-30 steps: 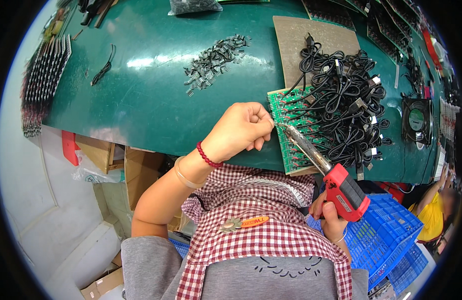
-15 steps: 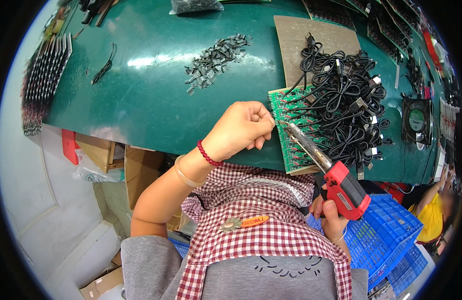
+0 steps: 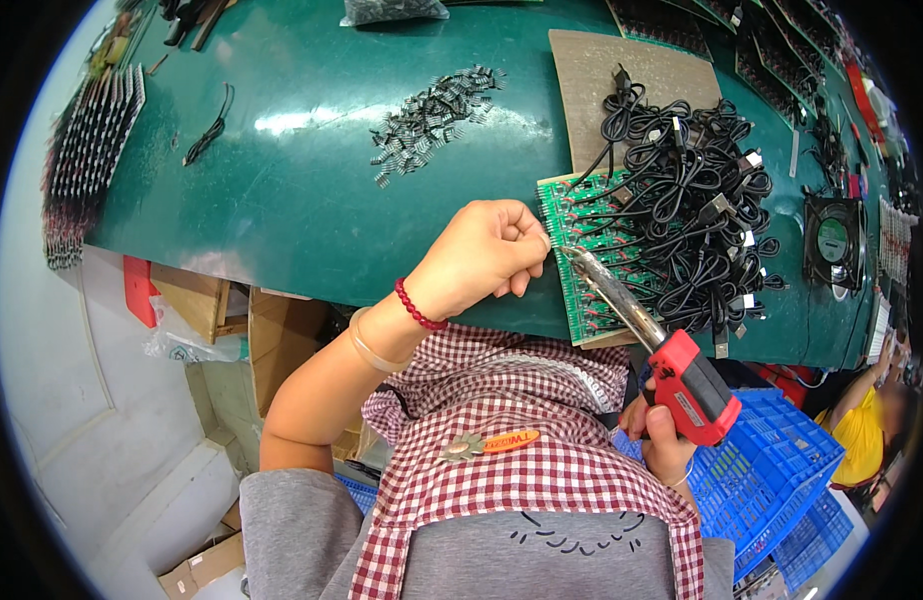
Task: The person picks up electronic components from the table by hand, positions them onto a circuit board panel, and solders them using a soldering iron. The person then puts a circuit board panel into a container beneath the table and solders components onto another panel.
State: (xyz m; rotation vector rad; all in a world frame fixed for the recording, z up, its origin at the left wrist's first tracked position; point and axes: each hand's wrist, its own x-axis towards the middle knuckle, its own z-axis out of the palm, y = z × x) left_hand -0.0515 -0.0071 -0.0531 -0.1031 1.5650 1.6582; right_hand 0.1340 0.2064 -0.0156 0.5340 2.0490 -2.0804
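Note:
A red-and-black soldering iron point(image 3: 690, 385) is in my right hand point(image 3: 667, 440), its fingers wrapped round the handle. The metal tip points up and left, against or just over the left part of a green circuit board panel point(image 3: 582, 290). At the panel's left edge my left hand point(image 3: 494, 250) is closed in a pinch. Whatever lies between its fingertips is too small and hidden to make out. Black cables point(image 3: 682, 215) with plugs run from the board in a tangled heap to the right. Farther back lies a loose pile of small black pin connectors point(image 3: 432, 120).
A brown board point(image 3: 592, 90) extends beyond the panel on the green table point(image 3: 282, 220). Strips of boards point(image 3: 92, 160) stand at the left edge. A small fan point(image 3: 834, 242) sits at right. Blue crates point(image 3: 772, 470) stand below the table, and a person in yellow point(image 3: 862, 440) is at far right.
The soldering iron has shifted very slightly down and right. My left hand keeps its pinch at the board's edge.

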